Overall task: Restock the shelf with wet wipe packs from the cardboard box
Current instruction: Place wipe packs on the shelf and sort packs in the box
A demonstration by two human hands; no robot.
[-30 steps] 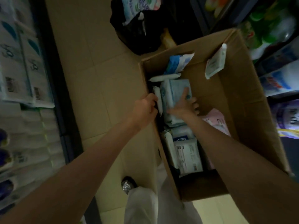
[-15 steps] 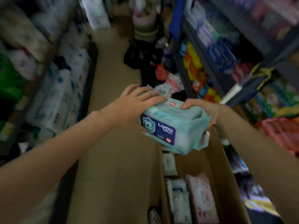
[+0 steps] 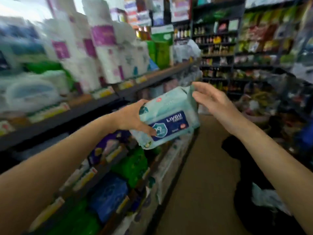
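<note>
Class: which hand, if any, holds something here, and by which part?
The left hand holds the wipe pack by its near end. The right hand is open, fingers touching or nearly touching the far end.

Dim aisle, brighter glare at top left; motion blur smears the shelves [image 3: 71, 109]; edges bend with wide-angle distortion.

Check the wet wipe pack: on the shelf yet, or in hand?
In hand. The left hand grips the wet wipe pack in the aisle, tilted; the right hand is open beside it.
</note>
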